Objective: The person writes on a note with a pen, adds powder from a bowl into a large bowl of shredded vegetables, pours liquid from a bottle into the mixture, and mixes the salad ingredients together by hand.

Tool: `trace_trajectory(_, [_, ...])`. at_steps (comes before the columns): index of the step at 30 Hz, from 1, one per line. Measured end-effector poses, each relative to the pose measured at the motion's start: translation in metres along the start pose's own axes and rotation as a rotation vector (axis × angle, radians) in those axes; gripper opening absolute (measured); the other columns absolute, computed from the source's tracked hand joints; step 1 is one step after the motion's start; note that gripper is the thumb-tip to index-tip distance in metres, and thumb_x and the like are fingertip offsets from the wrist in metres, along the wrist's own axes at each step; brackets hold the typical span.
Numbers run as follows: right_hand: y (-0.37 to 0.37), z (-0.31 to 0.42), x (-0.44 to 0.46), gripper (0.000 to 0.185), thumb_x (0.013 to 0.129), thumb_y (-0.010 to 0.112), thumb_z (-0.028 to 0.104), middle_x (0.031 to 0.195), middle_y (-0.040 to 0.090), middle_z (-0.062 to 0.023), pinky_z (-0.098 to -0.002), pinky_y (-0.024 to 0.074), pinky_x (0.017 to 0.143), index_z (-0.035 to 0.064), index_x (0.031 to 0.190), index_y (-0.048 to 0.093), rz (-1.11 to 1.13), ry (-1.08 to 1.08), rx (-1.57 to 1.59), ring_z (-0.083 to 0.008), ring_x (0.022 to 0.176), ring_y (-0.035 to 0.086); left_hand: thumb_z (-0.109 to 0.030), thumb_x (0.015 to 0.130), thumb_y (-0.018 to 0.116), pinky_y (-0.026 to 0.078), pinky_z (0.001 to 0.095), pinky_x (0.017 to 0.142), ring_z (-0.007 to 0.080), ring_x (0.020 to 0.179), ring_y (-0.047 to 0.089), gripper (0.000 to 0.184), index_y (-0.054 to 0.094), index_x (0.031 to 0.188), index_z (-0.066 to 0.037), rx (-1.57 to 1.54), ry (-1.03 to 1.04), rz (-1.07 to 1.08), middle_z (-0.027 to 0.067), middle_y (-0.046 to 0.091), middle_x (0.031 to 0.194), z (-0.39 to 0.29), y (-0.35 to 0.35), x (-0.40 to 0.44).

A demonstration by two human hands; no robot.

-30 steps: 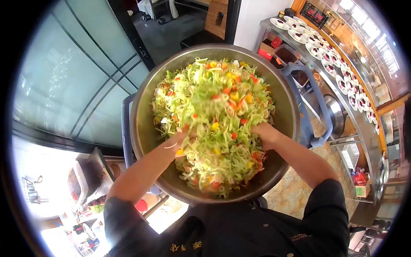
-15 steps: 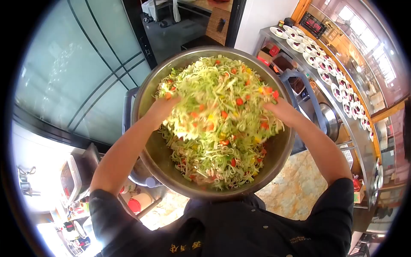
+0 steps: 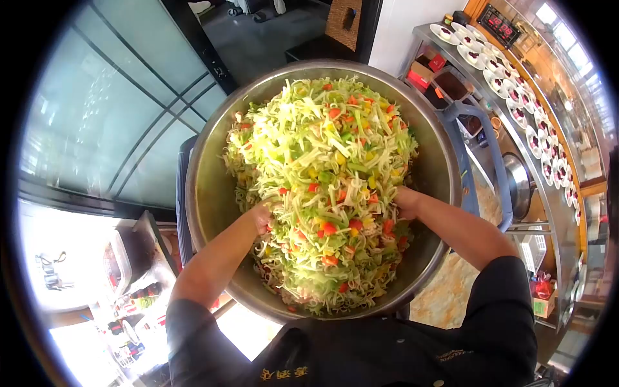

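Observation:
A large metal bowl (image 3: 209,222) in front of my body holds a high heap of shredded pale-green vegetables (image 3: 322,145), mixed with red, orange and yellow pieces. My left hand (image 3: 263,217) is pushed into the left side of the heap, and its fingers are buried. On the opposite side, my right hand (image 3: 406,202) reaches into the shreds just inside the bowl wall. Its fingers are hidden too, so I cannot see how either hand is closed. Both wrists are bare below short black sleeves.
Under the bowl is a cart with a blue-grey handle (image 3: 503,168). At the right, a metal counter (image 3: 480,80) carries several white plates (image 3: 496,84) with dark red food. A frosted glass door (image 3: 122,109) stands at the left, and a metal basin (image 3: 516,184) sits below the counter.
My hands have come down and nearer my body, sinking into the heap's sides. The vegetables, blurred by motion before, now look sharper. The whole view has shifted slightly.

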State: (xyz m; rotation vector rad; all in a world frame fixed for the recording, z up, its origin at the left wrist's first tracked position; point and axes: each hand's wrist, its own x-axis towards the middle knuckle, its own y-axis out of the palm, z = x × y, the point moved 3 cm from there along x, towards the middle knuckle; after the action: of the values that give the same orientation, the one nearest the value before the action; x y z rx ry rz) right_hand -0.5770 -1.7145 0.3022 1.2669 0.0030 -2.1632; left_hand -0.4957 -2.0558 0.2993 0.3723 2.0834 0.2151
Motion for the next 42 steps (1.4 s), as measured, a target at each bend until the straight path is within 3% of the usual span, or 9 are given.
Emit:
trace_trajectory(11, [0.082,0.048,-0.057,0.042,0.098,0.063,0.029,0.125,0.065,-0.0113,-0.0403,0.0582,0.091,0.0040,0.131,0.059,0.270,-0.330,0.339,-0.0219,0.108,0.067,-0.025,0.091,0.067,0.046,0.0520,0.104,0.0321,0.126,0.055,0.067,0.039,0.152,-0.015,0.204,0.424,-0.036,0.0167,0.041,0.153,-0.063,0.036,-0.051])
trace_trajectory(16, [0.094,0.083,-0.106,0.033,0.097,0.061,0.029,0.098,0.071,-0.0076,-0.0285,0.0501,0.059,0.0093,0.123,0.065,-0.429,-0.320,-0.113,-0.0154,0.071,0.063,-0.022,0.089,0.070,0.046,0.0504,0.105,0.0334,0.125,0.055,0.070,0.039,0.151,-0.014,0.448,0.485,-0.379,0.0175,0.041,0.152,-0.113,0.067,-0.104])
trace_trajectory(21, [0.027,0.089,-0.113,0.047,0.091,0.066,0.025,0.124,0.062,-0.0121,-0.0324,0.0494,0.082,0.0098,0.135,0.055,-0.491,-0.436,-0.564,-0.0195,0.100,0.060,-0.019,0.086,0.073,0.046,0.0488,0.105,0.0348,0.125,0.056,0.073,0.039,0.151,-0.014,1.378,0.686,-0.599,0.0182,0.042,0.151,-0.109,0.008,-0.116])
trace_trajectory(23, [0.000,0.078,-0.117,0.055,0.089,0.071,0.027,0.131,0.057,-0.0108,-0.0357,0.0474,0.087,0.0070,0.137,0.054,-0.491,-0.402,-0.586,-0.0220,0.107,0.057,-0.018,0.085,0.074,0.046,0.0481,0.106,0.0353,0.125,0.056,0.075,0.039,0.151,-0.014,1.061,0.505,-0.599,0.0186,0.043,0.150,-0.085,-0.036,-0.120])
trace_trajectory(24, [-0.010,0.075,-0.113,0.057,0.087,0.074,0.029,0.134,0.054,-0.0114,-0.0383,0.0462,0.090,0.0058,0.136,0.055,-0.488,-0.375,-0.526,-0.0241,0.111,0.055,-0.023,0.081,0.078,0.039,0.0518,0.112,0.0375,0.133,0.049,0.082,0.038,0.151,-0.013,0.383,0.320,-0.589,0.0188,0.039,0.154,-0.074,-0.051,-0.115])
trace_trajectory(27, [-0.031,0.079,-0.078,0.059,0.083,0.079,0.040,0.153,0.039,-0.0196,-0.0498,0.0383,0.105,0.0031,0.127,0.065,-0.425,-0.200,-0.331,-0.0350,0.132,0.045,-0.038,0.082,0.077,0.034,0.0500,0.114,0.0314,0.141,0.041,0.081,0.042,0.150,-0.011,0.235,0.129,-0.568,0.0154,0.047,0.150,-0.044,-0.091,-0.073])
trace_trajectory(28, [-0.071,0.063,-0.018,0.067,0.080,0.079,0.052,0.154,0.038,-0.0193,-0.0592,0.0295,0.109,0.0041,0.126,0.067,-0.263,-0.250,-0.273,-0.0358,0.136,0.038,-0.042,0.081,0.078,0.031,0.0525,0.115,0.0320,0.141,0.041,0.083,0.042,0.150,-0.012,1.009,0.431,-0.476,0.0153,0.046,0.151,-0.023,-0.140,-0.023])
trace_trajectory(33, [-0.037,0.046,0.016,0.080,0.084,0.070,0.063,0.159,0.030,-0.0182,-0.0665,0.0218,0.110,0.0088,0.141,0.055,-0.108,-0.041,-0.228,-0.0372,0.139,0.033,-0.043,0.082,0.076,0.036,0.0501,0.111,0.0311,0.134,0.046,0.083,0.042,0.150,-0.011,0.089,0.022,-0.359,0.0158,0.049,0.147,-0.014,-0.040,0.013])
trace_trajectory(42, [0.039,0.069,-0.034,0.094,0.080,0.071,0.067,0.159,0.028,-0.0193,-0.0658,0.0184,0.113,0.0071,0.148,0.045,-0.135,-0.051,-0.307,-0.0385,0.143,0.030,-0.046,0.085,0.074,0.045,0.0458,0.104,0.0294,0.121,0.056,0.082,0.042,0.150,-0.009,0.131,0.244,0.076,0.0166,0.056,0.140,-0.051,0.006,0.001])
